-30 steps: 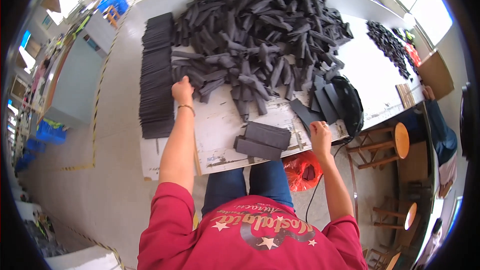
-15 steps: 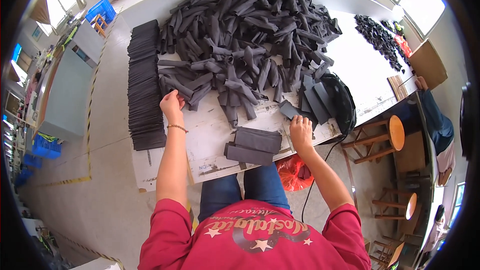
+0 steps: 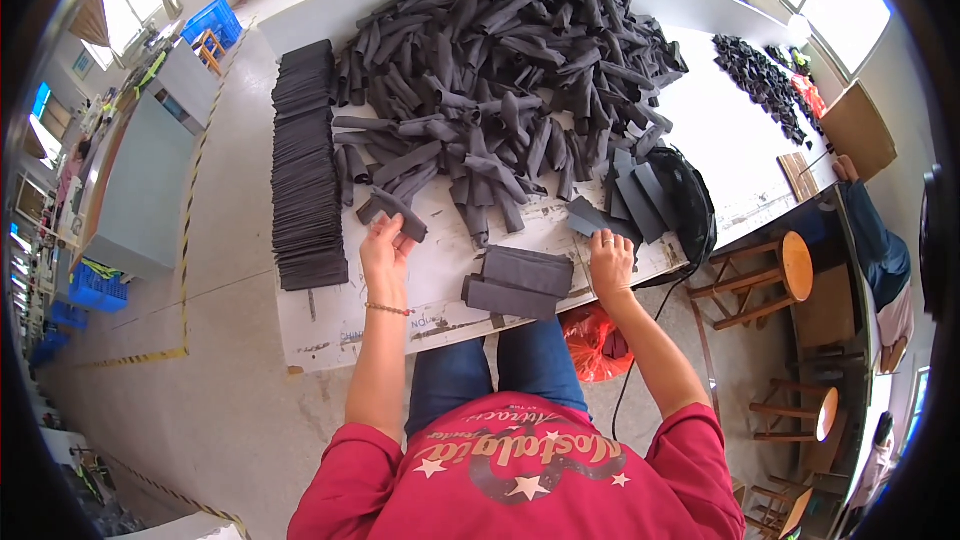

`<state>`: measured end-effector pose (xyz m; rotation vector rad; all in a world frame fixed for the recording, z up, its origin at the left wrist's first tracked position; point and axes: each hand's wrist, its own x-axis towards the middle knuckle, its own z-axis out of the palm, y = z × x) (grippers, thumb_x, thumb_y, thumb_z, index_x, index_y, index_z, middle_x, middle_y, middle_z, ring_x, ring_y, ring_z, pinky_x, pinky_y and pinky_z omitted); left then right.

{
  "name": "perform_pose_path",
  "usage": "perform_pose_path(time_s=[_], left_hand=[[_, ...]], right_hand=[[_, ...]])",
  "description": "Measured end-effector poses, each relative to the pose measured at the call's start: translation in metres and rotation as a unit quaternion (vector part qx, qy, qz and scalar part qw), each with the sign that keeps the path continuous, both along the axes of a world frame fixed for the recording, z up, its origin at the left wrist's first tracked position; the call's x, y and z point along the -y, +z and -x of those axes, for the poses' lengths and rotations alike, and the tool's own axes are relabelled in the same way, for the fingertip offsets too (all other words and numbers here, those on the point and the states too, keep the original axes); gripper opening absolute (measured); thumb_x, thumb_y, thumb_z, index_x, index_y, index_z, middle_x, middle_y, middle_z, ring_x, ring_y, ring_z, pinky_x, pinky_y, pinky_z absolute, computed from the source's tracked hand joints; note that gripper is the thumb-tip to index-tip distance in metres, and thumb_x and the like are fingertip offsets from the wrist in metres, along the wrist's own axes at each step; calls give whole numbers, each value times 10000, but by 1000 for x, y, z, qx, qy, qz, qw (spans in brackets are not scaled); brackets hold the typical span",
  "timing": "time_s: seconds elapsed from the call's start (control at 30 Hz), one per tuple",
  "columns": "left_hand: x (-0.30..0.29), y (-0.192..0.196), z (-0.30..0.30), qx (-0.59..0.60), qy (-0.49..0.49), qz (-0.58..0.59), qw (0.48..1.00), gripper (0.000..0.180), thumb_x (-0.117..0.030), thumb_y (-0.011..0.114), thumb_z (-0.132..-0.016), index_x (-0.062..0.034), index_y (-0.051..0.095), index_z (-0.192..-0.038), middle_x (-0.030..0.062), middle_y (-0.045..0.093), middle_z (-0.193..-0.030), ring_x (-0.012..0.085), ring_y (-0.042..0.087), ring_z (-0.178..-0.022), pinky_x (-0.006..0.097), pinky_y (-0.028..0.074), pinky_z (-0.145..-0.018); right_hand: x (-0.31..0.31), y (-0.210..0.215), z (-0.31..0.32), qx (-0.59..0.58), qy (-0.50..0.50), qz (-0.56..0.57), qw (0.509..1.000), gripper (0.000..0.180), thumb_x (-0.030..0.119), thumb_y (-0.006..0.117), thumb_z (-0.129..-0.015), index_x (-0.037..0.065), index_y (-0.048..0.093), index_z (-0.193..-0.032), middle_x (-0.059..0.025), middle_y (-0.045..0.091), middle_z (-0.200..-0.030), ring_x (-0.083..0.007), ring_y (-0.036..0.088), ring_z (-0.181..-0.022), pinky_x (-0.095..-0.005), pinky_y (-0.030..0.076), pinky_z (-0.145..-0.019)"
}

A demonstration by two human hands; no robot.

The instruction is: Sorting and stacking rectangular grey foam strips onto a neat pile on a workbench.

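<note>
Clock directions are taken from the middle of the white table (image 3: 735, 140), with the person at 6 o'clock.

Left hand (image 3: 385, 248), 8 o'clock: thumb and fingers grip a rolled dark piece (image 3: 400, 215) near its end, most of it clear of the palm, which probably leaves its length free for handling. Right hand (image 3: 612, 262), 4 o'clock: fingers curled at the near edge of a flat grey strip (image 3: 588, 217); whether they grip it or only touch it cannot be told.

The loose heap of rolled dark pieces (image 3: 500, 50) spreads across 12 o'clock, its near edge presumably kept within arm's reach. At 9 o'clock, a long row of black pieces (image 3: 305, 165) is packed face to face, likely so that they support one another. A small dark stack (image 3: 520, 280) lies at 6 o'clock, apparently to keep it central between the hands. More flat strips (image 3: 640, 202) fan out at 3 o'clock against a black bag (image 3: 692, 205), which may serve as their holder.
</note>
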<state>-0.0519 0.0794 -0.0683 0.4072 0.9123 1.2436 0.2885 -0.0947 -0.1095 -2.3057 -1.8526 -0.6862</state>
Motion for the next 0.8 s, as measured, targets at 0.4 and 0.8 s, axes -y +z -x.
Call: perform_pose_path(time_s=[0.4, 0.8], left_hand=[[37, 25, -7, 236, -123, 82, 960, 87, -23, 685, -864, -8, 633, -932, 102, 677, -931, 219, 674, -843, 463, 555, -908], [61, 65, -23, 111, -171, -23, 979, 250, -128, 690, -885, -1, 574, -1067, 142, 662, -1053, 307, 672, -947, 402, 584, -819]], right_hand=[[-10, 69, 6, -532, 51, -250, 808, 331, -62, 520, -906, 49, 514, -1218, -138, 621, -978, -244, 614, -914, -310, 471, -831], [17, 134, 118, -418, 259, -17, 870, 372, 182, 756, -795, 27, 509, -1025, -170, 601, -921, -375, 569, -872, -418, 449, -735]])
